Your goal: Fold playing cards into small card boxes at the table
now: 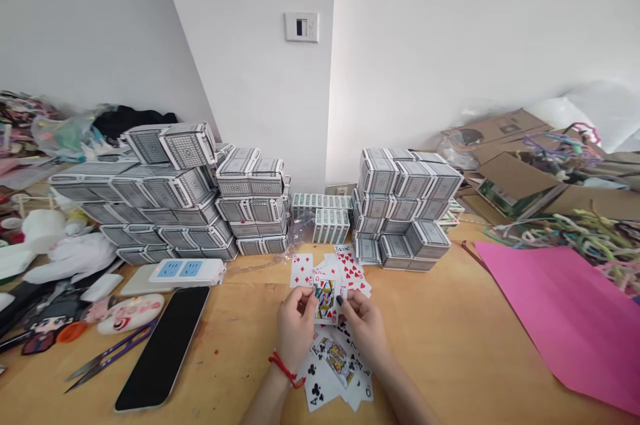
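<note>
Between my two hands, playing cards point(326, 301) are held face up, with a red-suited picture card on top. My left hand point(296, 321), with a red cord at the wrist, pinches their left edge between thumb and fingers. On the right edge, my right hand point(365, 325) grips them with its dark-nailed thumb in front. Loose face-up cards point(320, 385) lie spread on the table below, a four of clubs and a king among them. More cards point(303, 269), mostly red ones, lie just beyond my hands. How many cards I hold cannot be made out.
Stacked grey-patterned card boxes point(175, 191) rise at the back left, with another stack point(407, 178) at the back right. Green-white boxes point(331, 225) stand between. At left lie a phone point(163, 348), scissors point(110, 355) and a power strip point(187, 271); at right, a pink sheet point(560, 318).
</note>
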Demonstrator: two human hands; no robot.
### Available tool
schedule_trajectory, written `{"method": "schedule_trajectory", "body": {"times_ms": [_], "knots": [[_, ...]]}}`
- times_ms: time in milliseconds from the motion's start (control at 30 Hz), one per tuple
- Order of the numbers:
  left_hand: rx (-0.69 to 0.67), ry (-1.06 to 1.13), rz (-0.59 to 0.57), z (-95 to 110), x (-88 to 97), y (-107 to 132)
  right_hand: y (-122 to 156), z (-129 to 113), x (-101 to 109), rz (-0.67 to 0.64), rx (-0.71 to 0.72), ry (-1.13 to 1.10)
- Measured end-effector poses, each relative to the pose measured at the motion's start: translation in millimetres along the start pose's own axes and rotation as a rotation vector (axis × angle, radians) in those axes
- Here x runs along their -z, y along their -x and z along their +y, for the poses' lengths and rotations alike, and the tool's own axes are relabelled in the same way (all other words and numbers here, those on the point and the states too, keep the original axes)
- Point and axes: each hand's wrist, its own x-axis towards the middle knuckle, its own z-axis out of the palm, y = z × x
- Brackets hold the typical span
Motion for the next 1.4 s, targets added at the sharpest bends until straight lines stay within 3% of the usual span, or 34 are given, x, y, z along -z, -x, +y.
{"method": "schedule_trajectory", "body": {"times_ms": [167, 333, 567, 667, 767, 933, 1167, 1400], "knots": [[-0.106, -0.12, 0.067, 1.1, 0.1, 2.4, 0.3, 0.1, 1.0, -0.035, 0.03, -0.023], [-0.352, -0.301, 0.127, 6.5, -1.0, 8.6, -1.5, 3.5, 1.8, 0.01, 0.066, 0.077], [-0.598, -0.386, 0.115, 9.9, -9.4, 18.9, 5.5, 7.0, 1.8, 0.212, 0.237, 0.379], [-0.565, -0.358, 0.147, 10.0, -9.7, 18.9, 6.8, 2.6, 0.8, 0.18, 0.233, 0.374], [-0.519, -0.33, 0.183, 9.9, -8.0, 17.3, 4.5, -3.5, -0.9, 0.078, 0.185, 0.228], [-0.531, -0.321, 0.169, 10.1, -7.5, 17.2, 1.2, -3.9, -3.3, 0.014, 0.081, 0.035], [-0.514, -0.29, 0.145, 11.8, -6.3, 16.8, 6.6, -3.5, -4.0, 0.165, 0.133, 0.213], [-0.42, -0.277, 0.164, 10.3, -5.5, 15.5, 3.7, -4.5, -3.8, -0.028, 0.123, 0.068]]}}
